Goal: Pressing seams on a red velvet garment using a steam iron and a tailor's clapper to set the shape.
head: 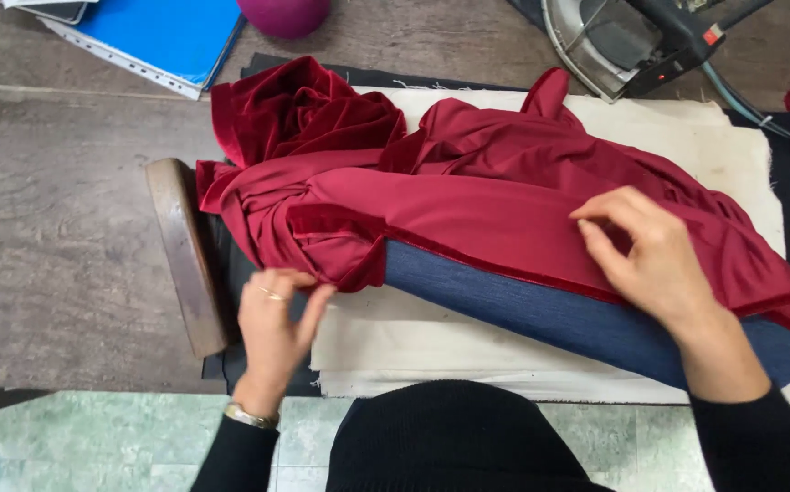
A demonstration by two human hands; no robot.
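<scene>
Here, largest first:
Tabletop (pixel 67 228): grey and worn, it carries everything you work on.
Cream cloth (pixel 431 346): spread flat over a dark mat, under the pad.
Red garment (pixel 468 196): draped over the blue pad, bunched into folds toward your left, its velvet edge running along the pad's near side.
Blue pad (pixel 541 310): long and rounded, lying on the cream cloth.
Iron (pixel 632 41): at the far edge, well apart from your hands.
Wooden block (pixel 185 255): just beside your left hand.
Right hand (pixel 655 260): your grip is narrow, fingertips pinching the red garment atop the pad.
Left hand (pixel 272 333): your grip holds the garment's bunched end at the pad's tip.
</scene>
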